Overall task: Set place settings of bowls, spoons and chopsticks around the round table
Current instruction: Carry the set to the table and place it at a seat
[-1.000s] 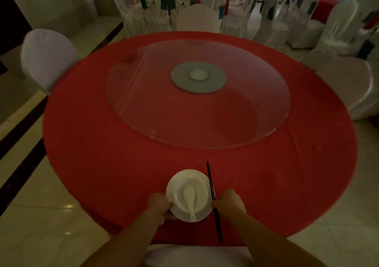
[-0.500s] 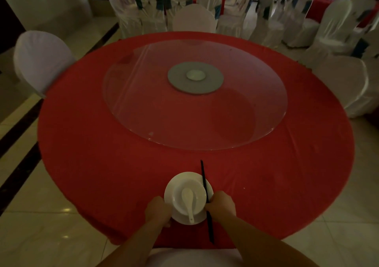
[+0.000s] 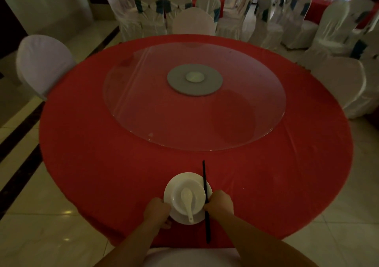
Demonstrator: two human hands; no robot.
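Red cloth covers the round table (image 3: 102, 164). Near its closest edge sits 1 white plate (image 3: 171, 186) carrying 1 bowl (image 3: 195, 186), with a white spoon (image 3: 187, 199) lying inside, handle toward me. My left hand (image 3: 156, 210) has its fingers curled on the plate's left rim, gripping it. My right hand (image 3: 220, 203) has its fingers closed round the black chopsticks (image 3: 204, 176), which run along the plate's right side, tips toward the glass turntable (image 3: 164, 112), back ends past the table's edge. White-covered chairs (image 3: 41, 61) stand around.
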